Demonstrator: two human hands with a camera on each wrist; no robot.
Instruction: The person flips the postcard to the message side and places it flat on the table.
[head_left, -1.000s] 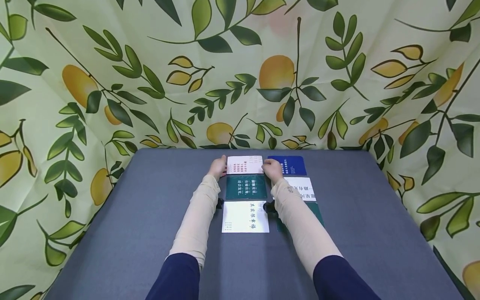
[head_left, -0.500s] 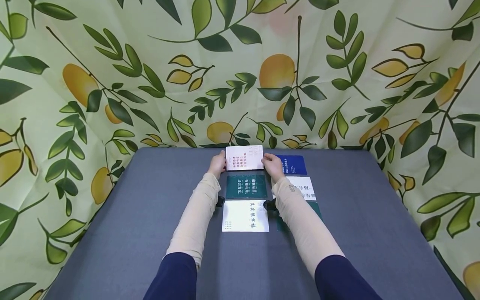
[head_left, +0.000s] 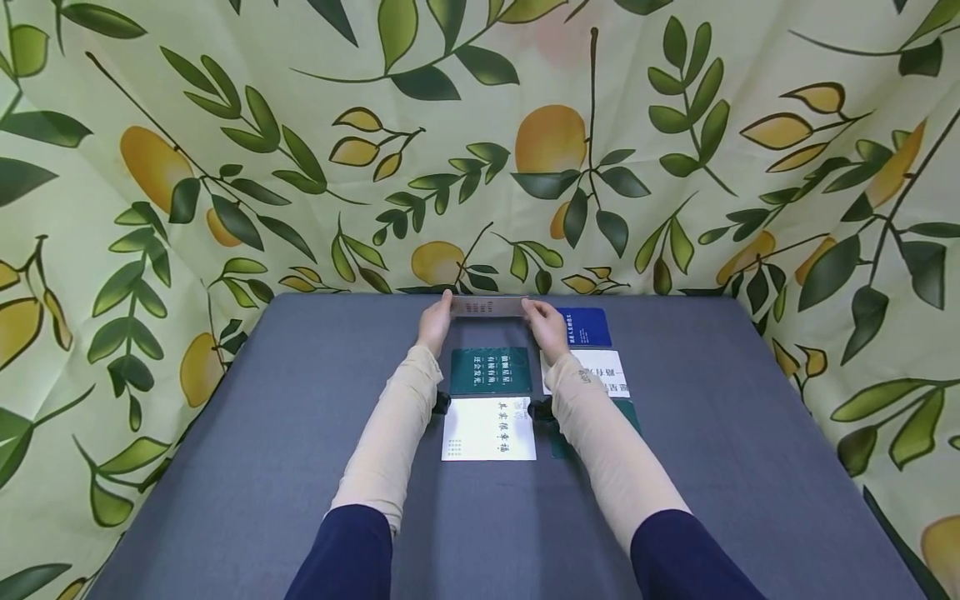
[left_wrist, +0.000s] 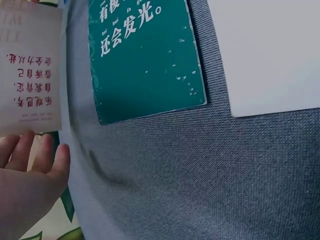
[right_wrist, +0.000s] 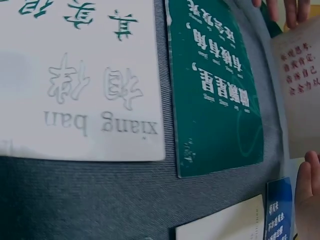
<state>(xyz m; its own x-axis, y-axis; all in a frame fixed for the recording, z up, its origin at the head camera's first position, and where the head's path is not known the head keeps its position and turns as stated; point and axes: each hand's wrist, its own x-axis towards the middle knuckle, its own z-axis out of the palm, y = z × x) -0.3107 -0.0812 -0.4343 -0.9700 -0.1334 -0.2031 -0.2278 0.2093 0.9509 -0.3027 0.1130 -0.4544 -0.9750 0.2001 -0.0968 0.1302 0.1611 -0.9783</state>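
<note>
Both hands hold a thin pale notebook with red writing [head_left: 487, 307] at the far edge of the table, tilted up so that it looks like a narrow strip in the head view. My left hand [head_left: 435, 325] grips its left end; the fingers [left_wrist: 42, 155] show along its edge in the left wrist view. My right hand [head_left: 547, 327] grips the other end, fingertips [right_wrist: 312, 167] at its edge in the right wrist view. Nearer to me lie a green notebook [head_left: 491, 371] and a white notebook [head_left: 480, 429], flat in a column.
Right of that column lie a blue notebook [head_left: 588, 327], a white notebook with black writing [head_left: 606, 371] and another green notebook [head_left: 628, 414], partly hidden by my right arm. The grey cloth-covered table [head_left: 247, 467] ends at a leaf-patterned curtain [head_left: 465, 167].
The pale notebook has come up off the table in both hands and tipped from flat to nearly edge-on, moving toward the far edge. The other notebooks have not moved.
</note>
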